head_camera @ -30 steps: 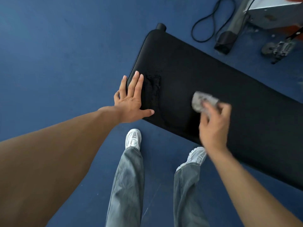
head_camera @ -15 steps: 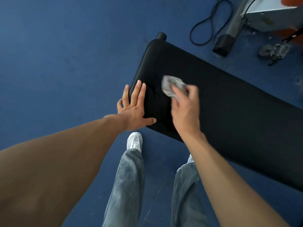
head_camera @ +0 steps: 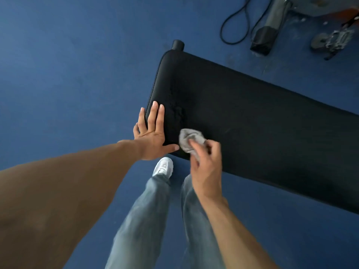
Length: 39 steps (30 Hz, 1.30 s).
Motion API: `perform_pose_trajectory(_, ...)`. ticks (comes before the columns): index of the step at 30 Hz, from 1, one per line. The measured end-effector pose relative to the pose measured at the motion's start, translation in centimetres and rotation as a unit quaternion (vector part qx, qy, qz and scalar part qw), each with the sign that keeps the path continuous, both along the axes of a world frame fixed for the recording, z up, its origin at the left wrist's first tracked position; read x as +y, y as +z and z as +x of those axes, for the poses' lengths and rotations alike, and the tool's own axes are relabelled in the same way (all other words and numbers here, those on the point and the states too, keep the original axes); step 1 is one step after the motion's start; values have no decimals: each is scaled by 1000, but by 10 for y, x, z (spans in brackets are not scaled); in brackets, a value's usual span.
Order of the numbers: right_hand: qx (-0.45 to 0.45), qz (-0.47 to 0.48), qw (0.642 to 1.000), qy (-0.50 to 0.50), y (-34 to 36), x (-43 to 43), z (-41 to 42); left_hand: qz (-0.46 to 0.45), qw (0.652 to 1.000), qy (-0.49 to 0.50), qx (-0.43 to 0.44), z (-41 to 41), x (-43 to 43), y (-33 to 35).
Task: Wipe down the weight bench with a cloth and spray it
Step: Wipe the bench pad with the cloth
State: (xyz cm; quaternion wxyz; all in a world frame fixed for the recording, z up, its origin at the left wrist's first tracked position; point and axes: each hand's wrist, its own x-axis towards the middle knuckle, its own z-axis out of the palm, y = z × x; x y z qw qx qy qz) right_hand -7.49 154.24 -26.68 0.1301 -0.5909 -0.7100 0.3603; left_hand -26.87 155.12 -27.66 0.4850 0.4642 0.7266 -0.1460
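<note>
Right hand: the right hand (head_camera: 206, 167) has fingers curled round a crumpled grey cloth (head_camera: 189, 139), pressing it on the pad's near corner.
Left hand: the left hand (head_camera: 152, 133) lies flat with fingers straight on the pad's end, thumb beside the cloth.
Bench: long black padded weight bench (head_camera: 262, 121) on a blue floor (head_camera: 68, 74).
Beyond: looped black cable (head_camera: 236, 24).
</note>
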Motion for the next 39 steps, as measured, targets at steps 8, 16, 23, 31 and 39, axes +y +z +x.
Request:
perform_pose_trajectory(8,-80,23,935,-344,2,12,44,12,1000,-6,-12,-2,-3,-4)
perform_pose_trajectory(16,29,-5,994,-109,2,-21,-76,217,964,100,-115,-22,-29,-1)
perform_pose_trajectory(23,-49,65,944,-321,-4,30,-63,149,902,344,-215,-53,-52,-3)
perform_pose_trajectory(31,-38,63,993,92,1,27,-117,162,880,378,-238,-52,-37,3)
perform_pose_trajectory(39,-128,121,984,15,-25,198,-160,171,846,449,-233,-49,-43,2)
